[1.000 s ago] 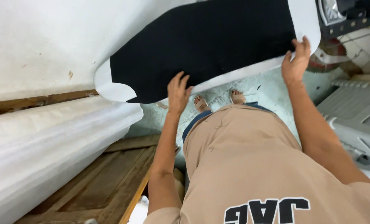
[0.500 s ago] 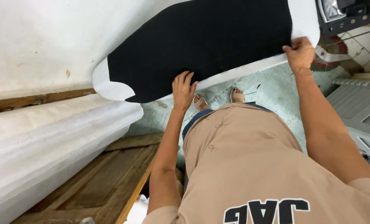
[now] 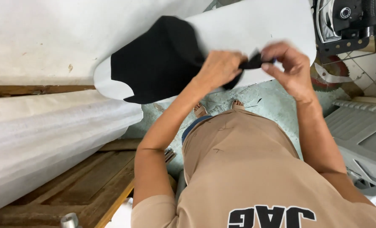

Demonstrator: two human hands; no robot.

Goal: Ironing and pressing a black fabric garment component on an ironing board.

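A black fabric piece lies on a white paper sheet that hangs over the edge of the white table. The right part of the fabric is folded back over the left part, baring the white sheet. My left hand presses on and grips the folded black fabric near its right edge. My right hand pinches the fabric's pulled-out corner between thumb and fingers, just right of my left hand.
A thick white roll lies at the left over wooden boards. A black machine stands at the top right with a red saw blade below it. A grey plastic case sits at the right.
The black fabric was spread flat across the sheet with my hands at its lower edge. Now its right half is folded leftward, and both hands have come together on it.
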